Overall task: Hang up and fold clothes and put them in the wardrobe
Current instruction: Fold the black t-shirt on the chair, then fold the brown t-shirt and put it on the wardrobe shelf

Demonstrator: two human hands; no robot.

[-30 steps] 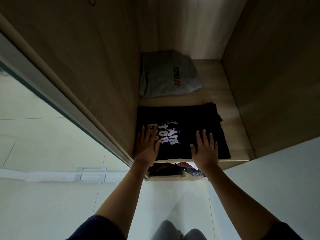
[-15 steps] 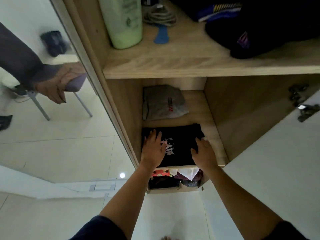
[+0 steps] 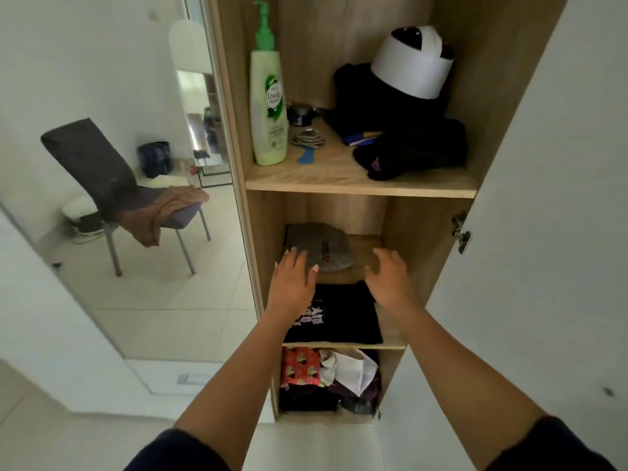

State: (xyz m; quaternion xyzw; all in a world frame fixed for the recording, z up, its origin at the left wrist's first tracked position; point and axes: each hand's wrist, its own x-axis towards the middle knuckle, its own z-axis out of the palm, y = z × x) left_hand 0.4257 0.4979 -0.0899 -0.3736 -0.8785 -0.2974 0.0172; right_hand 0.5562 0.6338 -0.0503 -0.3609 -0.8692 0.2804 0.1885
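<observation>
Both arms reach into the open wardrobe [image 3: 492, 96], at the level of the middle shelf [image 3: 390, 336]. The left hand [image 3: 294, 278] is spread flat, palm down, fingers straight and apart. Its grip is wide open and has hold of nothing. From this angle it covers the gap between the two folded pieces, and I cannot tell whether it is touching cloth or hovering just above.

The right hand [image 3: 390, 277] is level with it, fingers loosely curved and parted. That grip is open as well and holds nothing. It hangs over bare wood at the right of the shelf.

The black T-shirt [image 3: 343, 317] lies folded flat at the front of the middle shelf, white print facing up, its near edge along the shelf lip. Behind it, against the back left corner, sits the grey garment [image 3: 323, 246], also folded, with a small dark and red print on top. The two lie close together, one in front of the other.

One shelf up, a tall green lotion bottle [image 3: 269, 107] stands upright at the left. Beside it is a coil of cable [image 3: 307, 137], and a heap of dark clothes [image 3: 407, 144] fills the right, with a white-banded cap [image 3: 413, 66] on top.

Below the middle shelf the compartment is crammed with loose clothing, with red patterned fabric [image 3: 300, 368] at the left and a white cloth [image 3: 353, 370] beside it. The white door [image 3: 526, 266] stands open at the right. At the left, a mirror [image 3: 153, 300] shows a chair [image 3: 102, 185] with a brown garment [image 3: 163, 212] draped over its seat.
</observation>
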